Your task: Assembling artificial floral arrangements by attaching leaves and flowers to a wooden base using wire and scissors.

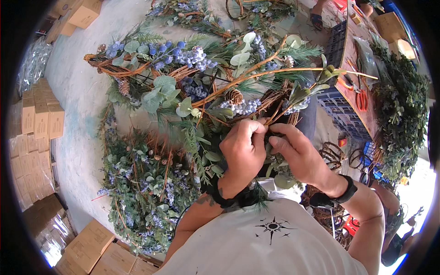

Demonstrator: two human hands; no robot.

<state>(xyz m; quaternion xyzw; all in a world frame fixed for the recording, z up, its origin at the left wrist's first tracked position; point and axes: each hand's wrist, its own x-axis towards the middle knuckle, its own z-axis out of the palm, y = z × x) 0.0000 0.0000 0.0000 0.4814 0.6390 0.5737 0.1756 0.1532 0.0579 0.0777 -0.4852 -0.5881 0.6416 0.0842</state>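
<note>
A twig wreath (pixel 183 72) with blue berries, pine cones (pixel 234 96), pine needles and grey-green leaves lies before me. My left hand (pixel 244 149) is closed at its near right side, thumb and index finger pinched at the base of a leafy sprig (pixel 300 95). Close beside it, my right hand (pixel 298 153) is also closed in a pinch, its fingertips almost meeting the left ones. What the right fingers hold is too small to make out. From the wreath a long bare twig (pixel 330 69) sticks out to the right.
More berry garlands (pixel 151 197) lie piled at the lower left. Cardboard boxes (pixel 41 112) are stacked along the left. On the right, red-handled scissors (pixel 361 100) lie on a board over dark crates (pixel 339 114), beside heaped greenery (pixel 401 110). Another person's foot (pixel 316 19) shows at the top.
</note>
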